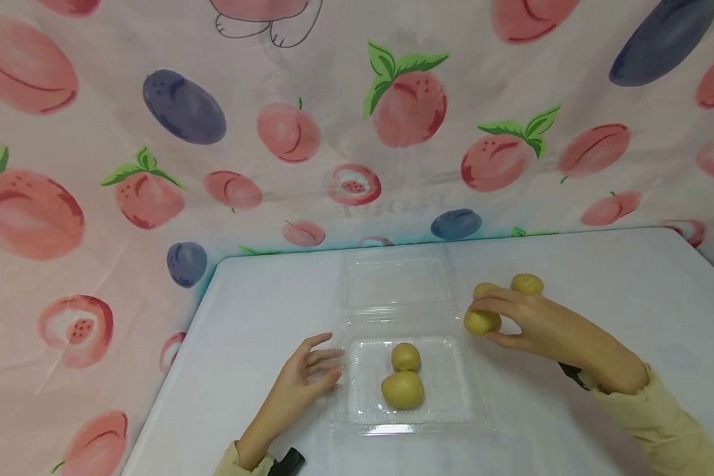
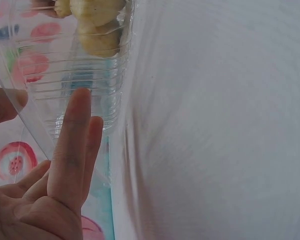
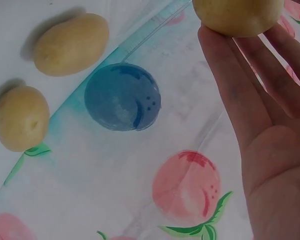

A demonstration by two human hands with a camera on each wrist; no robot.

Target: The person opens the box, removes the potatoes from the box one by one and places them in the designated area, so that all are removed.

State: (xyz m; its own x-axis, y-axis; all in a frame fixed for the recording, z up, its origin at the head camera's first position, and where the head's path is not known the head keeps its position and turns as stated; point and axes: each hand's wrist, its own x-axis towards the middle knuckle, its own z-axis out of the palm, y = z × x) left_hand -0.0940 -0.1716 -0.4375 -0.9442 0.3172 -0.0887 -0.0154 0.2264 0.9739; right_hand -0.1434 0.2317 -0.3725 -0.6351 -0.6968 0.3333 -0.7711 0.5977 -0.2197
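My right hand [image 1: 529,324] pinches a yellow potato [image 1: 482,323] between thumb and fingertips, to the right of a clear plastic clamshell box [image 1: 446,387]. In the right wrist view, the held potato [image 3: 237,15] is partly cut off at the top edge. Two potatoes touch inside the box, a small round one [image 1: 406,357] behind a larger one [image 1: 402,390]. At the box's left side is my left hand [image 1: 309,373], its fingers loosely extended and holding nothing. The left wrist view has those fingers [image 2: 72,145] close to the box wall; whether they touch it I cannot tell.
Behind the base, the box's lid [image 1: 398,281] lies folded back on the white table [image 1: 274,297]. Two more potatoes lie at the back right, one [image 1: 527,284] beside another [image 1: 485,289] partly hidden by my right hand. A fruit-print cloth [image 1: 333,132] hangs behind the table.
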